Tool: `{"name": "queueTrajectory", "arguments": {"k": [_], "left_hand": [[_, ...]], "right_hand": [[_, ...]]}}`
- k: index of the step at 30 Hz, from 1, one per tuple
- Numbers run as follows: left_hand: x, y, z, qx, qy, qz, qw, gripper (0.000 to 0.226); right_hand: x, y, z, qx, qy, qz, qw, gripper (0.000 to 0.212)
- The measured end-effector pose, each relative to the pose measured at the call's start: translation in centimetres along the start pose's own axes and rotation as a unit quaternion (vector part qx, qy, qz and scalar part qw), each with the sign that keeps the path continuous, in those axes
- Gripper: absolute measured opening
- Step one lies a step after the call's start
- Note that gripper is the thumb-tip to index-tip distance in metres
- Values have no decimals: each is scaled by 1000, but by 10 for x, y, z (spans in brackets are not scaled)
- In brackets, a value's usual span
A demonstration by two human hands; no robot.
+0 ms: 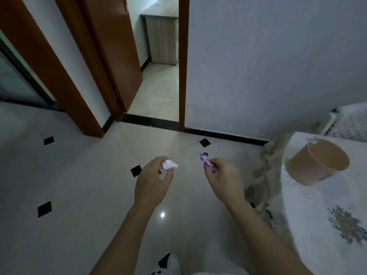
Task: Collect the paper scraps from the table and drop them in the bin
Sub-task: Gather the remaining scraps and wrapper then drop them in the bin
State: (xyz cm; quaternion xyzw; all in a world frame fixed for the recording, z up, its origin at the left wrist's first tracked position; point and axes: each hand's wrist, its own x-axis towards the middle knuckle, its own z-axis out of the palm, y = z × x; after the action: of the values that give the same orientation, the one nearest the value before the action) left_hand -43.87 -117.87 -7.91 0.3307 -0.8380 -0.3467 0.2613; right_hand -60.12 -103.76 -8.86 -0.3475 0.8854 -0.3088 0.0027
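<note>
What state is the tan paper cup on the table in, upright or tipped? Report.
Tipped: the tan paper cup lies on its side on the white floral tablecloth, open mouth facing up-right.

a crumpled white paper scrap (pixel 169 164) and a purple printed scrap (pixel 206 160), each pinched above the floor.

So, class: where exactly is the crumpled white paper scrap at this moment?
In the head view, the white paper scrap sits left of centre, pinched in the left hand above the tiled floor, across from the right hand.

Left hand (pixel 152 185) pinching white scrap (pixel 169 164), right hand (pixel 224 180) pinching purple scrap (pixel 205 158), above tiled floor (pixel 79 175)
</note>
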Motion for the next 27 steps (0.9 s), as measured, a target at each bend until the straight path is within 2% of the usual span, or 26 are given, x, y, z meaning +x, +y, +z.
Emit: {"name": "queueTrajectory", "arguments": {"k": [11,17,22,27], "left_hand": [[134,15,84,-13,-101,92,991,22],[201,66,161,18,-160,132,978,32],[252,122,222,-22,-210,215,953,18],[272,180,281,-96,-273,261,921,10]], "right_hand": [[79,53,-11,-29,82,105,991,23],[136,107,-35,-9,153,163,975,27],[176,160,-74,-25,218,212,952,26],[181,207,-113,-71,262,272,923,23]]}}
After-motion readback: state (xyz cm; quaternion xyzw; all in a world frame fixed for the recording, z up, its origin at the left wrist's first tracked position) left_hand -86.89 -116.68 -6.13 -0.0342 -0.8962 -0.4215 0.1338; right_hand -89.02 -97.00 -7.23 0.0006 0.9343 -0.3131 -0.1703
